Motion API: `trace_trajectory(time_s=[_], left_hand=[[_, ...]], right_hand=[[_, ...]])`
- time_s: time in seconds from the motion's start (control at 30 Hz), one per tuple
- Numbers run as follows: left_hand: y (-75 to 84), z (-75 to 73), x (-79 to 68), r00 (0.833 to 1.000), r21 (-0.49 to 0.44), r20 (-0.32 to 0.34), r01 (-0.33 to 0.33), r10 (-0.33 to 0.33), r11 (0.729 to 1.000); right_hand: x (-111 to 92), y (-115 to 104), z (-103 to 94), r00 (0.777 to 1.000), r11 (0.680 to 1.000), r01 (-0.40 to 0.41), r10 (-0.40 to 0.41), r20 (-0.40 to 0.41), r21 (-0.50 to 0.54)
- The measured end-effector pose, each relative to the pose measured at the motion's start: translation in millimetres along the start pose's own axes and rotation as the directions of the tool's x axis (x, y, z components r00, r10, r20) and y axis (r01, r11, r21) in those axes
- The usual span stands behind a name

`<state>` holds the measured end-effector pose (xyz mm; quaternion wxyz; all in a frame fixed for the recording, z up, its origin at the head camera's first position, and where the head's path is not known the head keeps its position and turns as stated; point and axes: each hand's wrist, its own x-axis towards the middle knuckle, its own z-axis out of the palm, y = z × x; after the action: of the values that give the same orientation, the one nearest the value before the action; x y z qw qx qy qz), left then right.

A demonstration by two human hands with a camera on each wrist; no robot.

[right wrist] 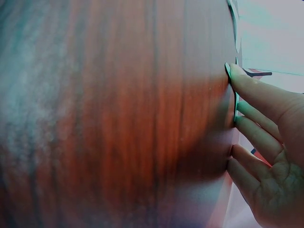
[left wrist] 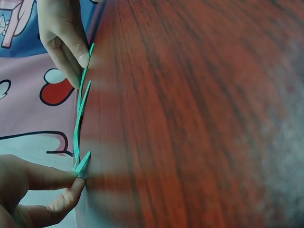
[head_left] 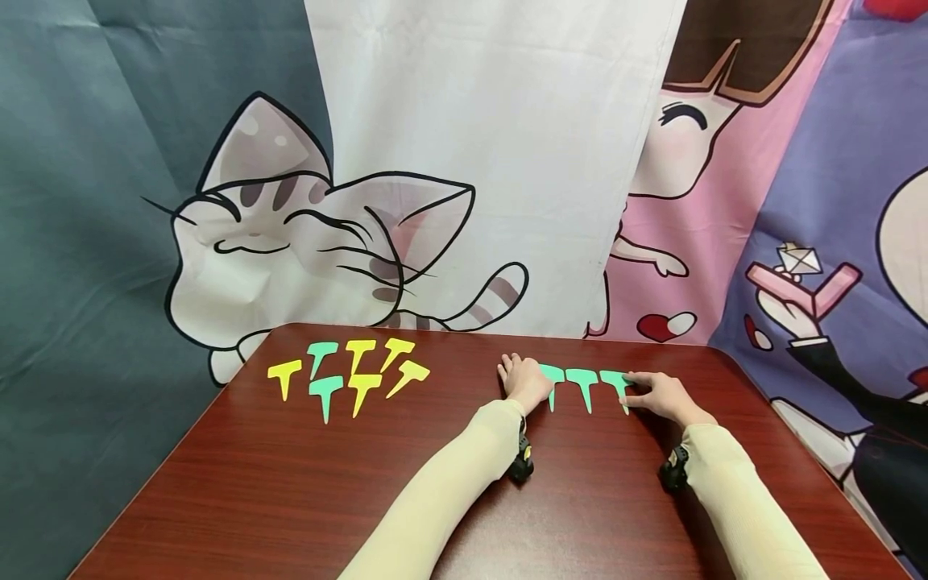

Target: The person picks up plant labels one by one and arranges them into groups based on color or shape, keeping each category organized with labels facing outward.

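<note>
Three green T-shaped plant labels lie in a row toward the back right of the table, stems pointing at me. My left hand (head_left: 525, 381) pinches the left label (head_left: 553, 374) at its left end between thumb and fingertip, as the left wrist view shows. Untouched between the hands is the middle label (head_left: 582, 377). At the row's right end, my right hand (head_left: 667, 399) holds the right label (head_left: 614, 378), thumb by the stem and fingers at the crossbar. In the right wrist view, its thumb (right wrist: 247, 83) presses on the label's edge; the other fingers spread along the tabletop.
Farther left on the brown wooden table (head_left: 290, 499) lies a group of several yellow labels (head_left: 365, 383) and two green ones, an upper label (head_left: 321, 349) and a lower label (head_left: 326, 387). A printed cloth (head_left: 493, 145) hangs behind the table's back edge.
</note>
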<state>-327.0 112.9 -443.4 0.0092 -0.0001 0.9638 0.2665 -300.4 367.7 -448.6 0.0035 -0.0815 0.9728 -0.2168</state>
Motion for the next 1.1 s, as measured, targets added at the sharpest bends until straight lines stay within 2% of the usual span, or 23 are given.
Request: trace_trajectory(time_s=[0.2,0.63,0.9,1.1], left_hand=[[-0.2,0.1,-0.5,1.000,0.011,-0.016,-0.006,0.006,1.000],[0.3,-3.1,-4.1,1.000,0.019,0.011,-0.022,0.021,1.000],[-5.8,-9.1,-7.9,0.999,0.051,0.015,-0.052,0.051,0.997],[-14.0,-13.9,-9.8,0.996,0.013,-0.008,-0.092,0.092,0.996]], right_hand=[[1,0,0.9,1.000,1.000,0.003,-0.003,0.001,0.005],[-1,-1,0.1,1.000,1.000,0.009,-0.009,-0.006,0.004],[-1,-1,0.9,1.000,1.000,0.011,-0.011,-0.005,0.005],[-1,-1,0.2,1.000,1.000,0.010,-0.010,-0.011,0.002]])
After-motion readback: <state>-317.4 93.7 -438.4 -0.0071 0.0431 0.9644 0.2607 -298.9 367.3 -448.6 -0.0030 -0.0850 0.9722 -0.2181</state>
